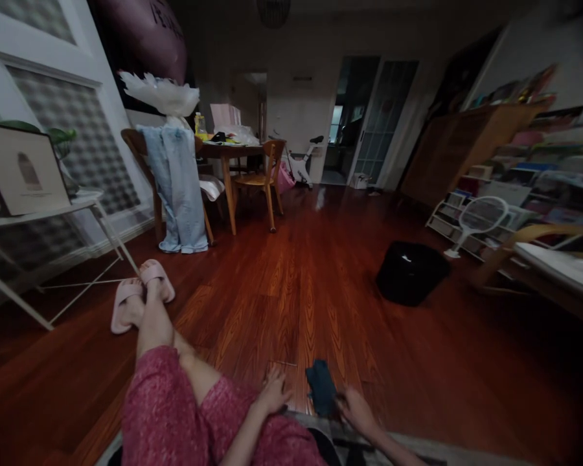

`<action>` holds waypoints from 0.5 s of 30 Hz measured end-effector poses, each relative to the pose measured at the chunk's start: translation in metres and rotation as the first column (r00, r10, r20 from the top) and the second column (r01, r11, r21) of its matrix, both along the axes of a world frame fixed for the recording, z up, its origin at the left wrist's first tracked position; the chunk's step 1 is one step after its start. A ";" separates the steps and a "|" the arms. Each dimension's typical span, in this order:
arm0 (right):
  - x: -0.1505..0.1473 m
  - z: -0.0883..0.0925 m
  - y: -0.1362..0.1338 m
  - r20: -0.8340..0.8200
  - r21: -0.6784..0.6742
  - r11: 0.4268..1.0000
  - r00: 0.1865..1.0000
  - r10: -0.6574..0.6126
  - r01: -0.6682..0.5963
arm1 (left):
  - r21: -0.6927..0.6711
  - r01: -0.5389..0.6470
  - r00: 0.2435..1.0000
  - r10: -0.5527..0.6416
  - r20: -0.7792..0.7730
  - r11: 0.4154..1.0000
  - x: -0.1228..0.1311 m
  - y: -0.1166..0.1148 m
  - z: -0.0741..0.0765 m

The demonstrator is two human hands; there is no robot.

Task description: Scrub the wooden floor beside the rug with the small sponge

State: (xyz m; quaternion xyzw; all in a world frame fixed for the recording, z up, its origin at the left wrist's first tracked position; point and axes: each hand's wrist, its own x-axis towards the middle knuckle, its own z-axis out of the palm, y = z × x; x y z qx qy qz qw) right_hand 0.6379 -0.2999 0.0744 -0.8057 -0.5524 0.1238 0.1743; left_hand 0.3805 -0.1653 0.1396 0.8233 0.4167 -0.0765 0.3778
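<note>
A small dark teal piece of cloth (322, 387), possibly a sock, appears in front of me near the bottom of the head view. My right hand (355, 410) is at its lower right edge, with bent fingers closed on it; the fingertips are dim and partly blurred. My left hand (274, 392) is just left of the cloth, apart from it, over the leg of the pink-red patterned trousers (170, 414). Its fingers are spread and hold nothing. Whether the cloth rests on a surface or is held up, I cannot tell.
Crossed legs in pink slippers (125, 304) stretch to the left over the reddish wood floor (282, 278). A black bin (412, 272) stands to the right, near a white racket-shaped object (483, 215). Jeans (179, 188) hang over a chair by the dining table (230, 150).
</note>
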 end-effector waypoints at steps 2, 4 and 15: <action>-0.002 0.002 0.002 0.039 -0.011 0.997 0.996 0.074 -0.074 | 0.005 0.001 1.000 -0.001 -0.019 1.000 0.006 -0.003 0.002; -0.016 -0.009 0.005 0.065 -0.024 0.991 0.989 0.130 -0.129 | 0.009 0.009 0.999 -0.009 -0.033 1.000 0.008 -0.004 0.003; 0.024 -0.067 0.018 0.180 0.048 0.998 0.983 0.020 -0.029 | 0.075 0.015 0.989 -0.004 -0.145 0.997 0.002 -0.009 0.014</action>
